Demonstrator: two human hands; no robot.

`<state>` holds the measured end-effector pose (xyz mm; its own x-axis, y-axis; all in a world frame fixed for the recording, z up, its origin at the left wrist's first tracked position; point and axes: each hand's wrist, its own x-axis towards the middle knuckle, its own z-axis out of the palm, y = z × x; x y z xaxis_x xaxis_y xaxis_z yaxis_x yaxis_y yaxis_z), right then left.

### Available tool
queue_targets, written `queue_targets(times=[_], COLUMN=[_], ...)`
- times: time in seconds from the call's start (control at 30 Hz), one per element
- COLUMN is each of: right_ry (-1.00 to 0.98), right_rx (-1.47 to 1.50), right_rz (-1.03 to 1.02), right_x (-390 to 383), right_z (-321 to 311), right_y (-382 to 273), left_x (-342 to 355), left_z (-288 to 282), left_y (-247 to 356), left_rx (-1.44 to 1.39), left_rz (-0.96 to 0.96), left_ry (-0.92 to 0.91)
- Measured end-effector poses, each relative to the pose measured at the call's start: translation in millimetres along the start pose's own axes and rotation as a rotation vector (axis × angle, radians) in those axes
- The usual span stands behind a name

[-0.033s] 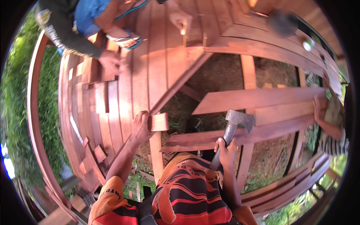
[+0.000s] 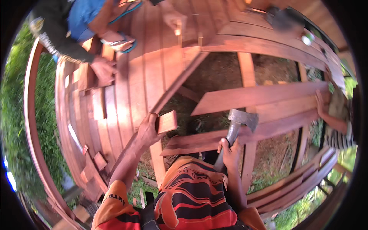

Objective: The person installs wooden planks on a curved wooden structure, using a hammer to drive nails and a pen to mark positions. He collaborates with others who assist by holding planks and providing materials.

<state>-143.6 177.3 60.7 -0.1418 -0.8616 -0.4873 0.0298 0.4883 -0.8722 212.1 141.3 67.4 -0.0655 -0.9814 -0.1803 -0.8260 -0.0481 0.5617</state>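
My left hand (image 2: 147, 131) holds a small square wooden block (image 2: 167, 121) by its edge, above the rim of the laid decking. My right hand (image 2: 229, 150) is shut on the handle of a grey metal hammer (image 2: 242, 118). The hammer's head rests over a long reddish plank (image 2: 199, 141) that lies across the open joists in front of me. A second, wider plank (image 2: 264, 96) lies just beyond it.
Finished reddish deck boards (image 2: 130, 88) fill the left and far side. Bare ground (image 2: 218, 73) shows between the joists (image 2: 247, 69). One person crouches at the top left, hand (image 2: 101, 68) on the deck; another person's hand (image 2: 322, 108) holds the plank ends at right. Small offcuts (image 2: 97, 163) lie at lower left.
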Motion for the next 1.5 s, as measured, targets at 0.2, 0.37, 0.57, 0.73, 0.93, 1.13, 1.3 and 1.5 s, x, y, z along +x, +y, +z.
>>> queue_targets(times=[0.2, 0.37, 0.57, 0.73, 0.93, 1.13, 1.3, 1.5], right_ry=[0.210, 0.238, 0.239, 0.218, 0.271, 0.355, 0.406, 0.429], right_rx=[-0.047, 0.051, 0.161, 0.139, 0.104, 0.169, 0.018, 0.028], right_rz=[-0.098, 0.003, 0.076, 0.012, -0.018, 0.004, 0.053, -0.032], right_x=[-44, -87, -108, -93, -78, -61, -62, -55], right_z=[-53, -81, -91, -95, -109, -115, -118, -107], right_y=[15, 58, 71, 39, 45, 50, 35, 23], left_x=[-18, -71, 7, 130, 171, 165, 147, 156], left_z=[20, 62, 84, 67, 107, 116, 128, 126], left_y=[30, 22, -1, 51, 67, 110, 109, 102], left_rx=[0.047, 0.131, -0.195, -0.872, -0.379, -0.150, -0.035, -0.062], left_rz=[-0.128, -0.158, -0.213, -0.396, -0.408, -0.256, -0.130, -0.127], left_ry=[-0.329, -0.380, -0.038, -0.008, -0.164, 0.020, 0.163, 0.106])
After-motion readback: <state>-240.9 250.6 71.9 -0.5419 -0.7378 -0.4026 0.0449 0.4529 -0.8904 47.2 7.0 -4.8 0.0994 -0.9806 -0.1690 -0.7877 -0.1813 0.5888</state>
